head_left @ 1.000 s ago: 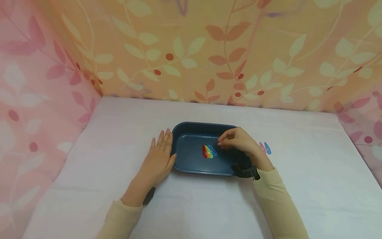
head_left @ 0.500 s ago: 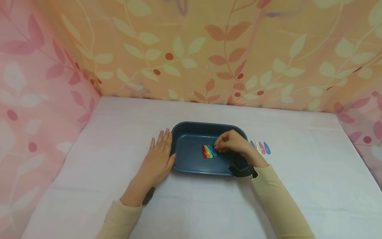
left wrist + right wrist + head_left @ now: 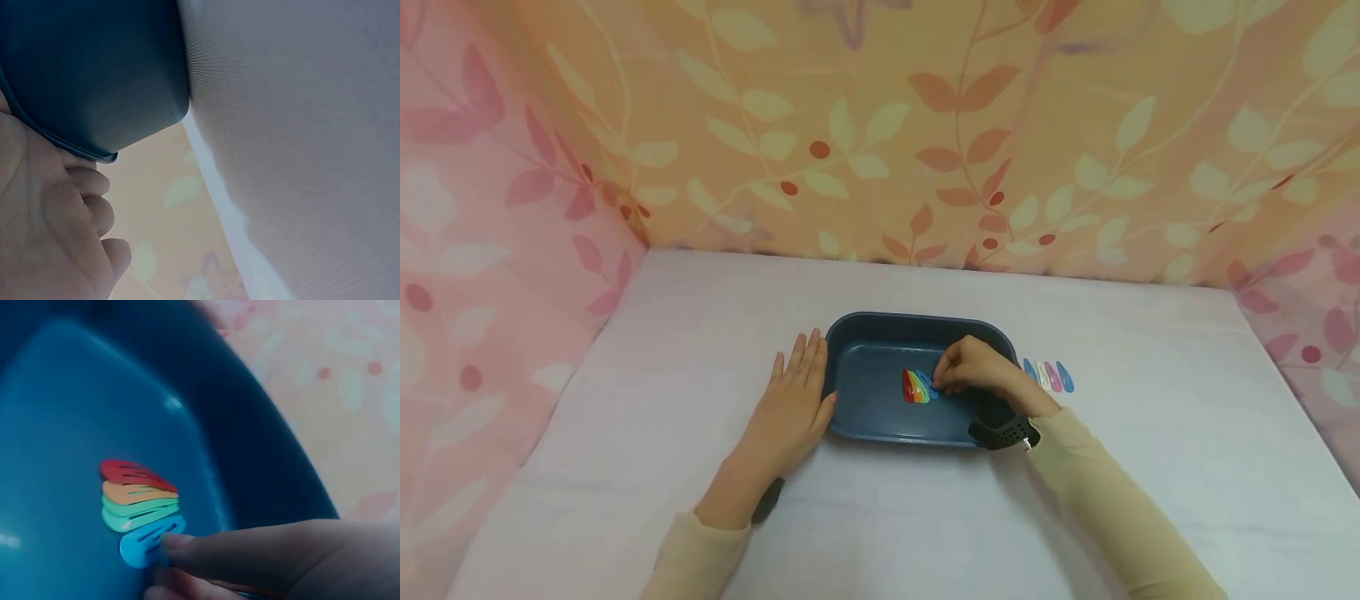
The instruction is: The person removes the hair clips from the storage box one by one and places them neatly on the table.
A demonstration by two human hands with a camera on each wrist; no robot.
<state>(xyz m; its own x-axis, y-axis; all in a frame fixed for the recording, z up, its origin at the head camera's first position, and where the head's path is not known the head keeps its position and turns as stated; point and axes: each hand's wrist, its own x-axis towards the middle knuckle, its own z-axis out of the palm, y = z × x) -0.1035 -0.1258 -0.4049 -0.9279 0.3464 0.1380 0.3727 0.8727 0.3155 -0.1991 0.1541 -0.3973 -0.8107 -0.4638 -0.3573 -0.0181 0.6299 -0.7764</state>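
Observation:
A dark blue tray (image 3: 917,329) stands on the white-covered table. Inside it, snap hair clips lie fanned side by side: a red clip (image 3: 132,472), an orange clip (image 3: 134,493), a green clip (image 3: 125,519) and a blue clip (image 3: 134,550). My right hand (image 3: 981,367) reaches over the tray's right side, thumb and fingers pinching the blue clip by its edge; the fingers under the thumb are partly hidden. My left hand (image 3: 786,412) lies along the tray's left end with its fingers straight, touching the rim.
Right of the tray, more hair clips lie in a row on the tablecloth: a blue one (image 3: 1030,369), a white one (image 3: 1042,376), a pink one (image 3: 1054,376) and another blue one (image 3: 1065,377). Floral cloth (image 3: 955,167) hangs behind and along both sides of the table.
My right hand has moved left and slightly down to the blue clip in the tray, uncovering the row of clips on the right. My left hand has stayed at the tray's end.

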